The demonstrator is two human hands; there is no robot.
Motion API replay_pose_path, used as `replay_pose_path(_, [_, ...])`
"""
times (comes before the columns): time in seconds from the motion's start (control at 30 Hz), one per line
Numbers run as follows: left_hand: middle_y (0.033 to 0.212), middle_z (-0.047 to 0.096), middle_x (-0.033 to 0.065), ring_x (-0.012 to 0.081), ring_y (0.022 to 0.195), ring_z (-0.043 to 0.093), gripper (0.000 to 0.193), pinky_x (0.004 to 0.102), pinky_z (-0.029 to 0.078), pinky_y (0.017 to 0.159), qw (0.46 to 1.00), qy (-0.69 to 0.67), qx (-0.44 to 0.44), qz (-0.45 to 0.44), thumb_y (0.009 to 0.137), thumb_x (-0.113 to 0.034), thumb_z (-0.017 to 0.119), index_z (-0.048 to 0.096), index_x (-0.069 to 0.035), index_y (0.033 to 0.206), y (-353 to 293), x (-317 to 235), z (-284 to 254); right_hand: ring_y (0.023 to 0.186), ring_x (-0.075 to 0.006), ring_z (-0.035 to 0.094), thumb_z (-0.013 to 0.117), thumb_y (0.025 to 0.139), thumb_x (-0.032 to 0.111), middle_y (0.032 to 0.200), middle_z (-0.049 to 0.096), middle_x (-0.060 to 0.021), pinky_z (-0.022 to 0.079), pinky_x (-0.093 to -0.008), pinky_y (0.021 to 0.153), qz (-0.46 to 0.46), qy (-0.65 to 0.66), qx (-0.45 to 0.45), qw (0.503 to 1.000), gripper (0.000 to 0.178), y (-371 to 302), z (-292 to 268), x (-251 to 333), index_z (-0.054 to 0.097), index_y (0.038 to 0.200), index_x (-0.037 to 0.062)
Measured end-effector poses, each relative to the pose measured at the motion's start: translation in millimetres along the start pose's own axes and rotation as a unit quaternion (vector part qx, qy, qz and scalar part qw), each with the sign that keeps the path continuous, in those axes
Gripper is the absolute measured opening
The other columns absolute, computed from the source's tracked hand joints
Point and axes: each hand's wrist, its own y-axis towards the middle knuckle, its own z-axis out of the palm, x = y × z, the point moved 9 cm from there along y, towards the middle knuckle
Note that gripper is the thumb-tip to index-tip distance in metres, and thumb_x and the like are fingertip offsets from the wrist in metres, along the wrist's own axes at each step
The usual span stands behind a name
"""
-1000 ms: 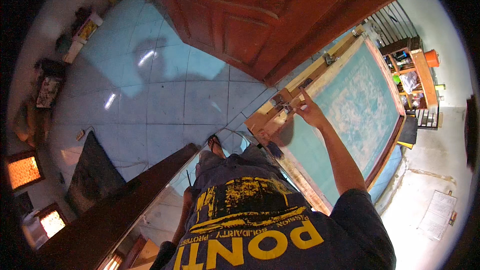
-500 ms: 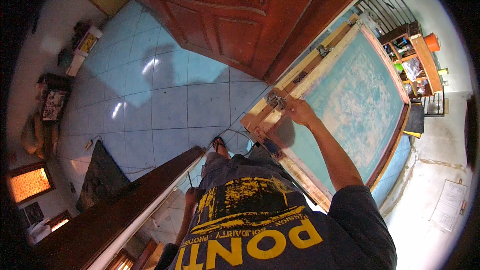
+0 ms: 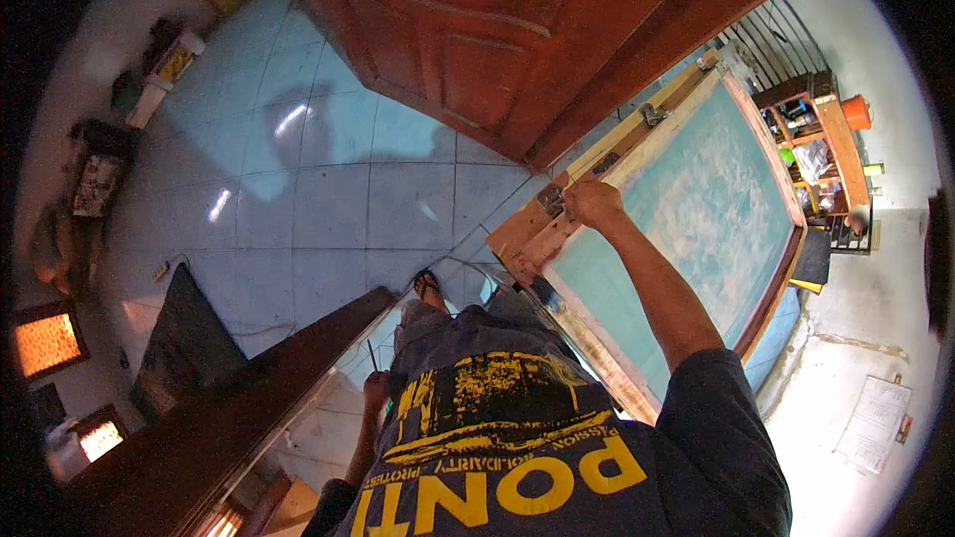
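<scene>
A silk-screen frame [image 3: 686, 199] with teal mesh and wooden sides lies tilted on my right. Metal hinge clamps join its far-left side to a wooden board. My right hand [image 3: 594, 204] is closed at the nearer hinge clamp [image 3: 551, 201]; the fingertips are partly hidden, and they seem to grip a part of it. The other hinge clamp [image 3: 654, 114] sits farther along, untouched. Low at my left side, my left hand [image 3: 376, 390] is closed round a thin tool [image 3: 373, 353] with a slim dark shaft; its exact kind is unclear.
A reddish-brown panelled door [image 3: 468, 50] stands open just beyond the frame. A dark wooden edge [image 3: 269, 378] runs along my left. Shelves [image 3: 826, 139] with bottles and bags stand at the far right. Blue tiles [image 3: 328, 199] cover the floor, with a cable near my foot.
My right hand has turned and drawn into a tighter fist at the clamp. The whole view has shifted slightly. My left hand remains low at my side with the thin tool.
</scene>
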Motion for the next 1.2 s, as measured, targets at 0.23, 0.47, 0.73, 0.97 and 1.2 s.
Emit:
replay_pose_path(0.23, [0.08, 0.062, 0.0219, 0.0364, 0.077, 0.061, 0.03, 0.0462, 0.047, 0.07, 0.964, 0.143, -0.045, 0.219, 0.093, -0.025, 0.051, 0.064, 0.002, 0.088, -21.2, -47.5, -2.3, 0.074, -0.036, 0.065, 0.048, 0.093, 0.043, 0.076, 0.065, -0.017, 0.054, -0.0439, 0.066, 0.205, 0.415, 0.096, 0.881, 0.046, -16.9, 52.7, -38.6, 0.064, 0.091, -0.0003])
replay_pose_path(0.47, [0.076, 0.061, 0.0207, 0.0355, 0.073, 0.06, 0.029, 0.046, 0.046, 0.068, 0.997, -0.002, -0.032, 0.073, 0.093, -0.022, 0.05, 0.063, 0.003, 0.087, 3.6, 16.6, 22.4, 0.1, -0.03, 0.059, 0.062, 0.085, 0.025, 0.096, 0.064, -0.0131, 0.05, -0.041, 0.083, -0.173, -0.008, 0.007, 0.985, 0.028, -23.5, -33.4, 22.3, 0.062, 0.106, 0.0068])
replay_pose_path(0.73, [0.074, 0.062, 0.021, 0.0357, 0.069, 0.06, 0.033, 0.0438, 0.045, 0.067, 0.991, -0.128, 0.017, -0.028, 0.092, -0.029, 0.054, 0.059, 0.001, 0.08, -13.5, -46.9, -24.9, 0.093, -0.0346, 0.062, 0.052, 0.09, 0.029, 0.09, 0.066, -0.0167, 0.05, -0.0459, 0.08, -0.154, -0.051, 0.042, 0.986, 0.027, -11.5, -13.8, 20.4, 0.067, 0.089, 0.0059])
replay_pose_path(0.97, [0.081, 0.065, 0.0225, 0.037, 0.075, 0.063, 0.031, 0.0432, 0.048, 0.071, 0.992, -0.111, 0.004, -0.067, 0.091, -0.028, 0.055, 0.06, 0.002, 0.087, -10.9, 56.2, 20.5, 0.083, -0.0403, 0.065, 0.047, 0.094, 0.04, 0.081, 0.066, -0.0238, 0.051, -0.0497, 0.077, 0.089, 0.065, -0.016, 0.994, 0.046, -13.8, -12.1, 0.8, 0.066, 0.083, -0.0007])
replay_pose_path(1.2, [0.082, 0.065, 0.0175, 0.0296, 0.075, 0.061, 0.026, 0.0365, 0.048, 0.073, 0.981, -0.195, -0.007, -0.016, 0.092, -0.023, 0.054, 0.063, 0.002, 0.094, -13.5, -54.4, -26.9, 0.086, -0.0394, 0.065, 0.049, 0.092, 0.043, 0.087, 0.067, -0.0224, 0.052, -0.0484, 0.078, -0.001, 0.001, 0.024, 1.0, 0.047, -15.8, -38.4, 15.6, 0.067, 0.087, -0.0003])
